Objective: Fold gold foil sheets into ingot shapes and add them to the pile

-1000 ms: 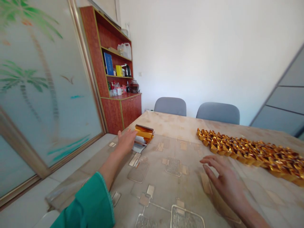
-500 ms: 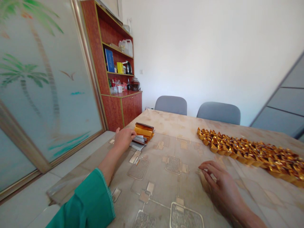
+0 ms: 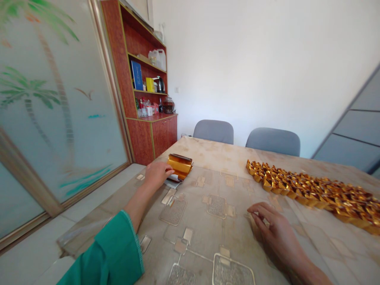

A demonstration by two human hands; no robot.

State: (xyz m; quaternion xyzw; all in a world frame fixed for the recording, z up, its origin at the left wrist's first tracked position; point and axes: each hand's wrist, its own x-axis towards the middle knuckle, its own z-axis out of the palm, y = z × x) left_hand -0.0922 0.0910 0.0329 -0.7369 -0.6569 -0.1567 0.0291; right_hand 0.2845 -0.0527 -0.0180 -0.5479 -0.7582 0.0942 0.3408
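Note:
A small stack of gold foil paper (image 3: 180, 165), its top sheets curling up and white backing showing at the near edge, lies on the left part of the table. My left hand (image 3: 158, 174) reaches to its near left edge, fingers closed on a corner of the foil. My right hand (image 3: 276, 229) rests low over the tablecloth, fingers loosely bent, with nothing visible in it. Beyond it on the right sits a long block of folded gold foil pieces (image 3: 308, 190), packed in rows.
A patterned tablecloth (image 3: 202, 221) covers the table. Two grey chairs (image 3: 213, 131) stand at its far side. Behind on the left are a red-brown shelf cabinet (image 3: 139, 134) with bottles and a kettle, and a frosted glass door (image 3: 59, 99) with palm trees.
The foil's near edge, lifted with its white underside showing a moment ago, now lies flatter with more gold visible. My left hand shifted slightly; my right hand has barely moved.

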